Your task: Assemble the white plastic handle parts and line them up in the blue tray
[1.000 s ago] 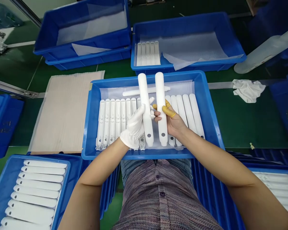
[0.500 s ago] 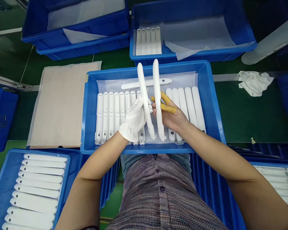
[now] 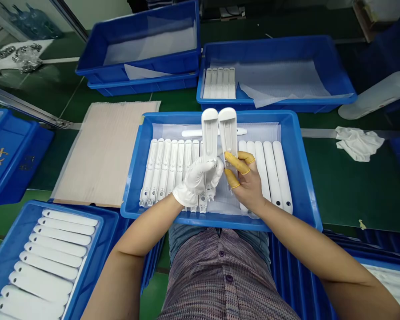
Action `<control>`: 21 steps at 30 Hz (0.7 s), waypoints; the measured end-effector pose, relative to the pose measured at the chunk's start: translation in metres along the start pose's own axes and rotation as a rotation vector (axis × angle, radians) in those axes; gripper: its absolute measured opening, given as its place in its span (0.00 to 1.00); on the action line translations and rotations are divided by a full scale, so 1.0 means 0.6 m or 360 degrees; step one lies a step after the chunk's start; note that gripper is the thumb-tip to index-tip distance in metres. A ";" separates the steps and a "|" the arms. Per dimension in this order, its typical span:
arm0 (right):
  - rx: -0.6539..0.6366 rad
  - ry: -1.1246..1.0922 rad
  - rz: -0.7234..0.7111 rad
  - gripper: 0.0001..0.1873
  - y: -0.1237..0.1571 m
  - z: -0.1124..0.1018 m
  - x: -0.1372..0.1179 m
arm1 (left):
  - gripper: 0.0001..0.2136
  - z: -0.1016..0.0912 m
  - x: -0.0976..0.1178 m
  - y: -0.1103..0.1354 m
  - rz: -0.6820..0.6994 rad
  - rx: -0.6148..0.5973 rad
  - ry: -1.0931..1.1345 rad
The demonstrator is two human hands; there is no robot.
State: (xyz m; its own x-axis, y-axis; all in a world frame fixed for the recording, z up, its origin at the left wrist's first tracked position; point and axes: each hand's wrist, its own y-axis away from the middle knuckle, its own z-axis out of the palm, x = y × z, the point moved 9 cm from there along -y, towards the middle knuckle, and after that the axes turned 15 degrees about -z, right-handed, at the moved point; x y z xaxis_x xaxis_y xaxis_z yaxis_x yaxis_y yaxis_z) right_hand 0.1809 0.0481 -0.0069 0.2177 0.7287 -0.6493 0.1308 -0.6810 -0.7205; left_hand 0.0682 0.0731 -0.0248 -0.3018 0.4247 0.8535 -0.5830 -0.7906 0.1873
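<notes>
From the head camera, the left hand [image 3: 196, 180], in a white glove, pinched the lower end of a white plastic bar [image 3: 210, 131] between its thumb and fingers. The right hand [image 3: 246, 184] wore yellow finger cots [image 3: 236, 163] and pressed its fingers around the lower end of a second white plastic bar [image 3: 228, 133]. The two bars stood nearly upright, side by side and almost touching, with their ribbed faces towards the camera, above the middle of a blue plastic tray [image 3: 173, 116].

In that tray, a white sheet liner [image 3: 163, 131] lay beneath a left row of ribbed bars [image 3: 166, 169] and a right row of smooth bars [image 3: 268, 173]. One loose bar [image 3: 193, 132] lay crosswise at the far side. A beige pad [image 3: 103, 151] lay left of the tray on the green bench [image 3: 340, 191], and a crumpled white cloth [image 3: 358, 143] lay to the right. A far blue tray [image 3: 273, 51] held five bars [image 3: 219, 83], and a near-left blue tray [image 3: 23, 222] held a stack of smooth bars [image 3: 46, 253].
</notes>
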 end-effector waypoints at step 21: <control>-0.0980 0.0496 0.0815 0.40 0.015 -0.001 0.091 | 0.38 -0.089 -0.030 -0.005 -0.0238 0.0686 -0.0909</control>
State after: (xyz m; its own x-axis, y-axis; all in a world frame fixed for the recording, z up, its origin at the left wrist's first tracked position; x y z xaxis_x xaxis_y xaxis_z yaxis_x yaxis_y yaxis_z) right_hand 0.1943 0.0819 -0.0486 0.6374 0.3292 -0.6967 0.4258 -0.9040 -0.0376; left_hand 0.0349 0.0911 -0.0669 0.2671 0.3386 0.9022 -0.2031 -0.8954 0.3962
